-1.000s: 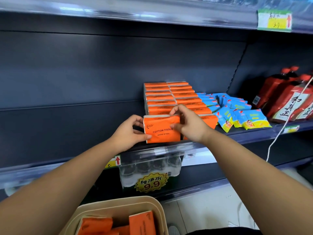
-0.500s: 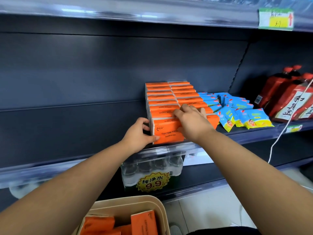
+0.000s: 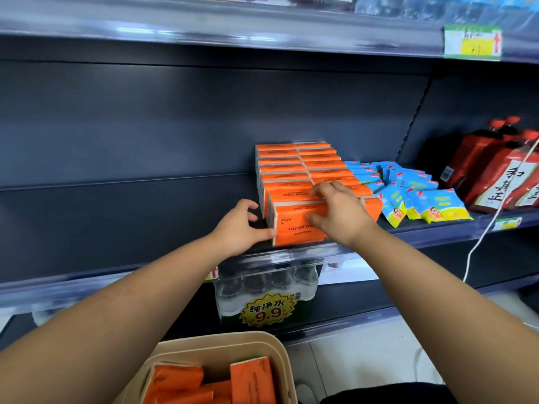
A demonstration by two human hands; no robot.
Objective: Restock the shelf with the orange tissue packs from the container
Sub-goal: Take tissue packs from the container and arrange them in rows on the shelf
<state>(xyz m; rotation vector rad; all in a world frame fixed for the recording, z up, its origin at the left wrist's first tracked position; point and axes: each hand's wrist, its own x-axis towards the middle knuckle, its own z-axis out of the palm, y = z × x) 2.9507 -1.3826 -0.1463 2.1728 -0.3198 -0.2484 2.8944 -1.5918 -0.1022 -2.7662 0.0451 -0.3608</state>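
Note:
An orange tissue pack labelled COTTON TISSUE stands upright at the front of the left of two rows of orange packs on the dark shelf. My right hand grips its top and right side. My left hand presses its thumb against the pack's lower left edge. At the bottom of the view a beige container holds several more orange packs.
Blue and yellow sachets lie right of the orange rows, and red bottles stand further right. A white cord hangs across the shelf edge. Bottled water with a 9.9 price sign sits on the shelf below.
Both hands have pushed the front pack back against its row. My right hand has shifted from the pack's right edge onto its top.

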